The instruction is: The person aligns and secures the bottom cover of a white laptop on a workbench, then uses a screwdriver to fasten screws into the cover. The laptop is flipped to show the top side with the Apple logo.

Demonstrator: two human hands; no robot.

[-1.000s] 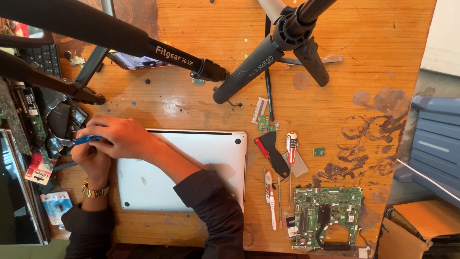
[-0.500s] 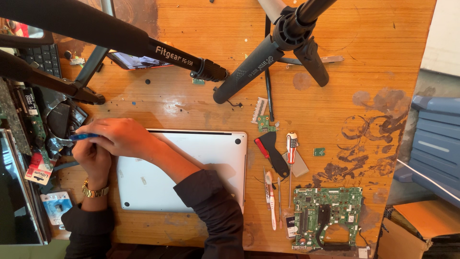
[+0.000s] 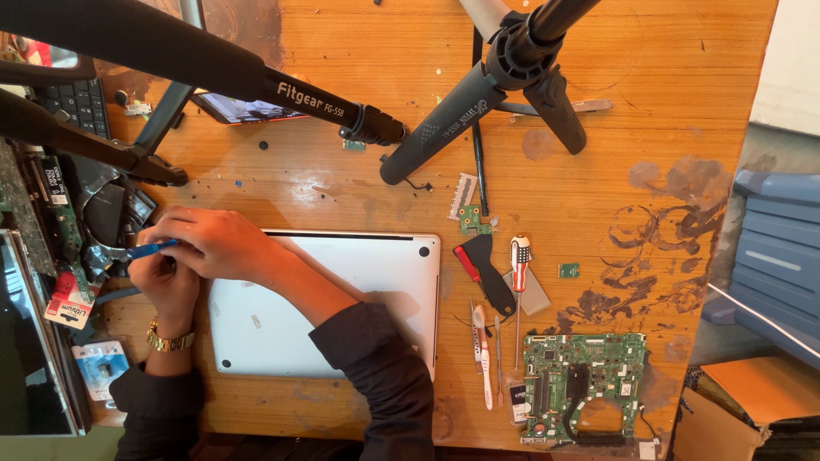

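A red-white packet [image 3: 70, 300] and blue-white blister pack [image 3: 98, 365] lie at left; phone screen [image 3: 243, 108] above.

matt silver metal laptop [image 3: 342, 290] – worn, stained wooden table [image 3: 649, 102] (glossy patches).

Scratched-up wooden worktop [image 3: 598, 111], daylight on it

Dark stains across the right part of the wood, blue plastic crate [image 3: 773, 248] and an open cardboard box [image 3: 752, 401] sitting off its right edge.
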